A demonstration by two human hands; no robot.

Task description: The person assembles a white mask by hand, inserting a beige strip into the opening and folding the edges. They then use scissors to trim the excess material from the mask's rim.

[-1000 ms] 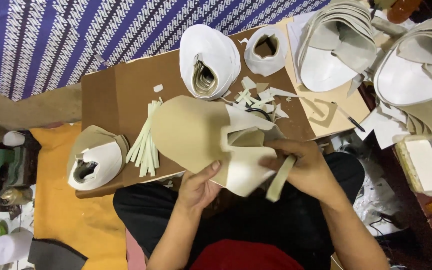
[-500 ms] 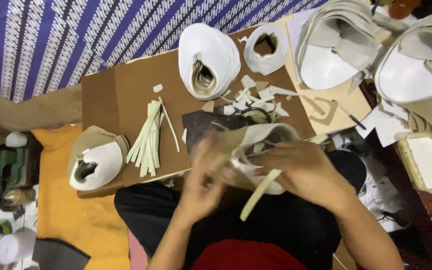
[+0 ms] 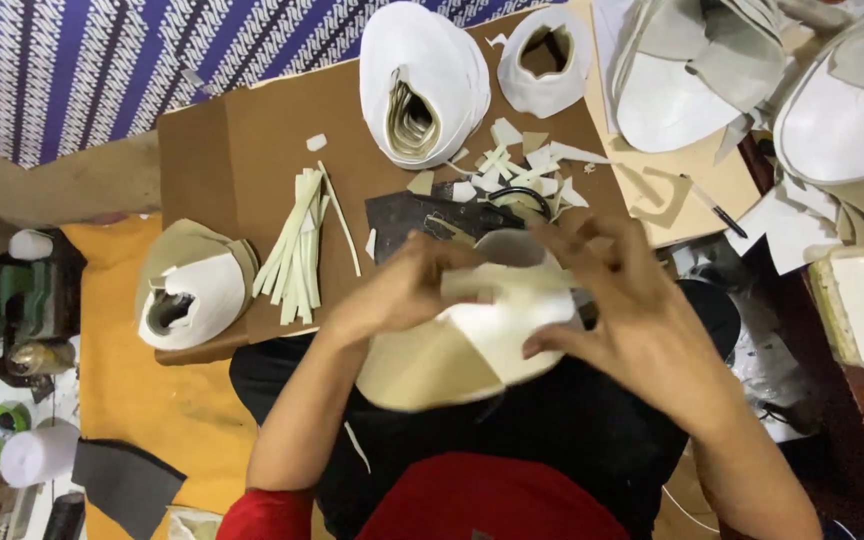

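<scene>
Scraps (image 3: 517, 165) and strips (image 3: 297, 245) flank bare brown board (image 3: 242, 150).

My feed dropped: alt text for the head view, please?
Both hands, left and right, hold a curved cream and white cut piece over the lap. Behind it, a brown board carries pale strips, scraps and a white stack.

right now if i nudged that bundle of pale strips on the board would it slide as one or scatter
The pale strips would probably scatter: they lie loose and fanned, with no visible tie. They look thin and light, so likely floppy when lifted. Flat shapes suggest sliding across the brown board, not rolling.
</scene>
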